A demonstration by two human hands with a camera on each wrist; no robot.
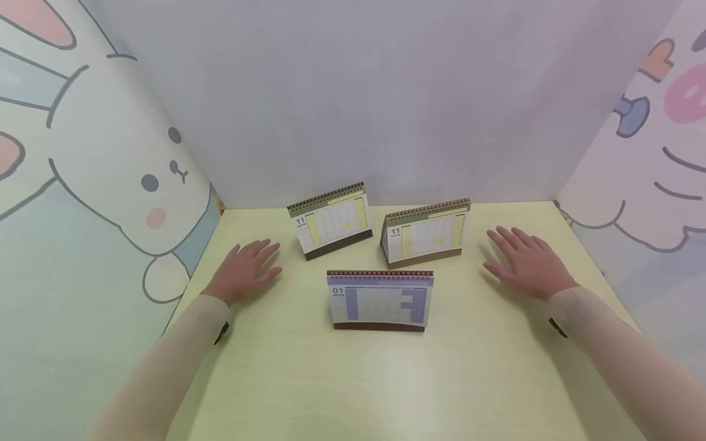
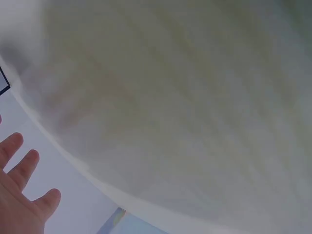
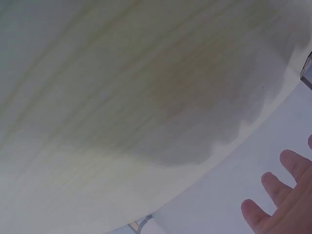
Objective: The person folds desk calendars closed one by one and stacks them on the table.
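Three spiral-bound desk calendars stand like tents on the table. The back-left calendar (image 1: 333, 222) has a green header, reads 11 and sits at an angle. To its right is a second green-headed calendar (image 1: 427, 236), also showing 11, its side partly visible. Nearest the person, a purple-headed calendar (image 1: 380, 300) reads 01 and faces forward. My left hand (image 1: 245, 269) is left of the calendars, fingers spread, holding nothing. On the other side, my right hand (image 1: 526, 263) is likewise spread and holds nothing. Fingers of the left hand (image 2: 19, 195) and right hand (image 3: 285, 200) show in the wrist views.
The pale wood-grain table (image 1: 375, 386) meets a plain light wall (image 1: 353, 104) at the back. Side panels carry cartoon figures: a rabbit (image 1: 121, 159) at left and a pink-cheeked character (image 1: 656, 159) at right. Dark bands (image 1: 222, 332) show under the sleeve cuffs.
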